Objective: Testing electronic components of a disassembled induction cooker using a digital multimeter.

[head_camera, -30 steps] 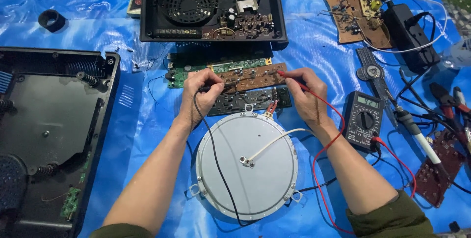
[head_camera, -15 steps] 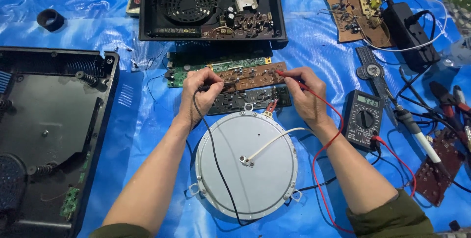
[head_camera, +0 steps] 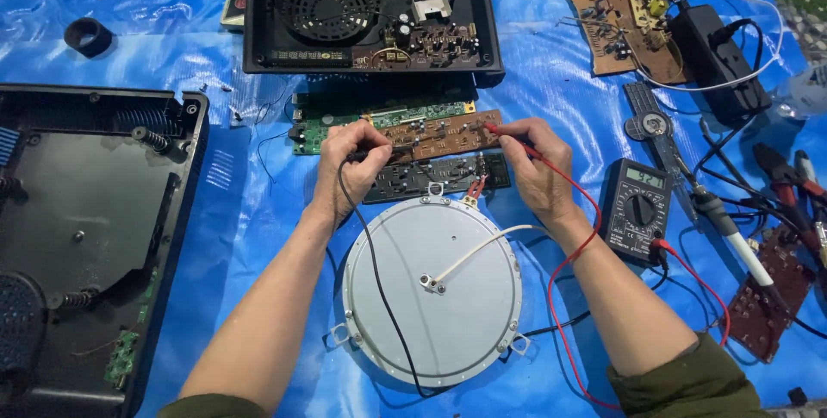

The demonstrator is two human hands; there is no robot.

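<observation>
My left hand [head_camera: 349, 166] pinches a black test probe whose tip rests on a brown circuit board [head_camera: 444, 132]. A black lead [head_camera: 379, 284] runs from it down across a round silver coil disc [head_camera: 435, 293]. My right hand [head_camera: 538, 168] grips a red test probe [head_camera: 504, 135], its tip touching the same board near the right end. The red lead [head_camera: 573, 254] loops to a black multimeter [head_camera: 637, 207] on the right. A green board [head_camera: 345, 123] and a dark board [head_camera: 439, 175] lie against the brown one.
Blue plastic sheet [head_camera: 258, 211] covers the work surface. An open black appliance base [head_camera: 370, 9] with a fan sits at the top, a black housing [head_camera: 86, 237] at the left. Loose boards [head_camera: 624, 26], a black adapter [head_camera: 715, 60], a soldering iron [head_camera: 732, 237] and pliers [head_camera: 788, 177] lie at the right.
</observation>
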